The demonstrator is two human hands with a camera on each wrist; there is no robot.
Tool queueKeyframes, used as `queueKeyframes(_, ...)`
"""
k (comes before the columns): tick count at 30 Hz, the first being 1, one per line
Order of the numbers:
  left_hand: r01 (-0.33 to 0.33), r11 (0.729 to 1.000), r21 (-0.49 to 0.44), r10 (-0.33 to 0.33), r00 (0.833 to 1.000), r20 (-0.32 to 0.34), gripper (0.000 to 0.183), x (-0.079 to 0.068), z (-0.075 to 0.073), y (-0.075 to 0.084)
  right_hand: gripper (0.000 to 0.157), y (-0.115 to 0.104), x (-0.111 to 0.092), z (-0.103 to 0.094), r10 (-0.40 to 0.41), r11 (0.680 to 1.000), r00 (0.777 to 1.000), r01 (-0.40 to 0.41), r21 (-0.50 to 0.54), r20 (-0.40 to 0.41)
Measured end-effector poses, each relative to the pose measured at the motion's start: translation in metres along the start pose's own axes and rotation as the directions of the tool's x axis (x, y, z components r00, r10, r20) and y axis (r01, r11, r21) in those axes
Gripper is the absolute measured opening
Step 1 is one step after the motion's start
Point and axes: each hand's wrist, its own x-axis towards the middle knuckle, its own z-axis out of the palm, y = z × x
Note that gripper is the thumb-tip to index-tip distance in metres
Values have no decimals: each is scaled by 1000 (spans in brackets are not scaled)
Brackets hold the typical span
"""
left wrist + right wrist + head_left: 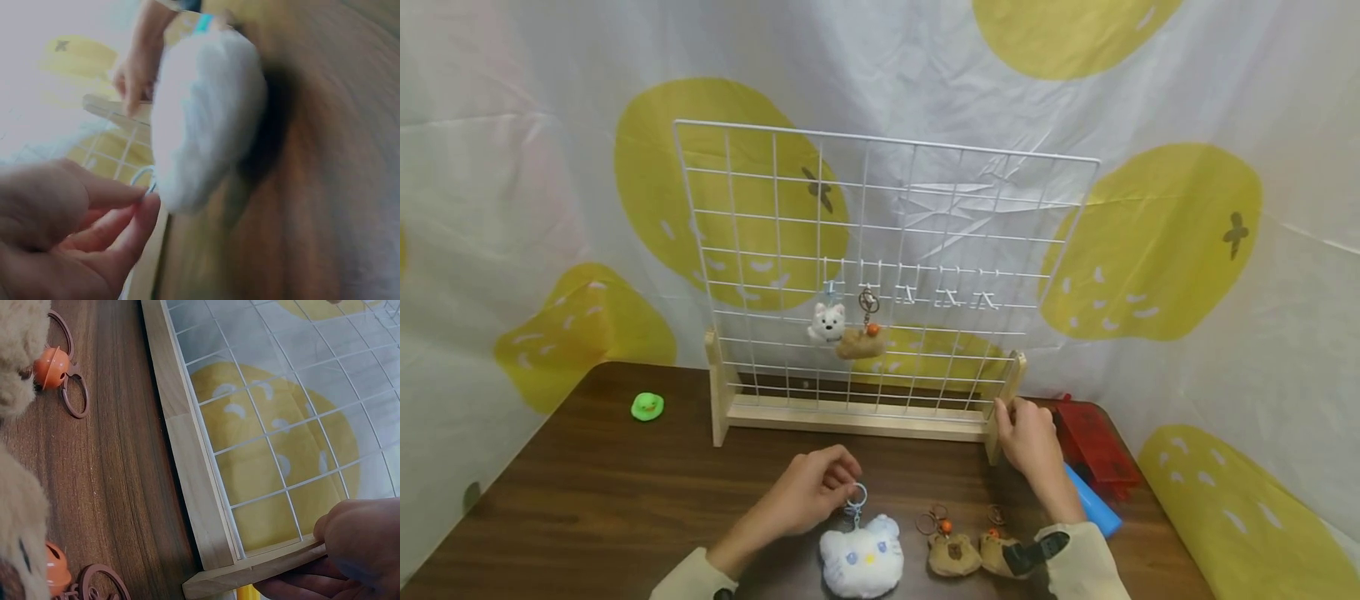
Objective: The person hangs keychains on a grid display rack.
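My left hand (pixel 812 492) pinches the metal ring of a white plush cat-head keychain (pixel 863 560) with blue eyes and a yellow nose. In the left wrist view the blurred plush (pixel 209 119) hangs off the thumb and fingertips, just above the table. My right hand (pixel 1032 442) grips the right wooden upright (pixel 992 421) of a white wire grid rack (pixel 880 229); the right wrist view has thumb and fingers on either side of that wood (pixel 262 565). A white dog plush keychain (pixel 828 322) and a brown plush keychain (pixel 859 343) hang from hooks on the grid.
Two brown plush keychains (pixel 955 556) with orange bells lie near my right forearm. Several white hooks (pixel 950 297) line the grid's middle. A green duck item (pixel 647 407) sits at the left. On the right are a red case (pixel 1093 446) and a blue object (pixel 1093 504).
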Motion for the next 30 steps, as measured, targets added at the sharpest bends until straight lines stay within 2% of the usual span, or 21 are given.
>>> queueKeyframes(3,1,997,-84,0,1000,15,13,3,-4,4,40,0,0,0,2,1000,1000,-2,-1,2)
queueKeyframes(7,-14,993,-121,14,1000,3,15,5,-8,11,39,0,1,0,4,1000,1000,-4,0,4)
queueKeyframes(12,12,991,-137,-17,999,-39,20,9,-13,24,38,0,0,1,6,1000,1000,-6,-1,1)
queueKeyframes(15,15,987,-161,-30,995,-90,20,12,-17,32,39,1,0,1,5,1000,1000,-5,-4,1)
queueKeyframes(24,-55,959,-277,-19,966,-257,21,28,-29,58,40,2,-1,0,-16,1000,1000,16,-7,-14)
queueKeyframes(30,-140,947,-290,40,945,-324,20,38,-32,77,38,3,0,2,-15,1000,1000,15,-3,-13)
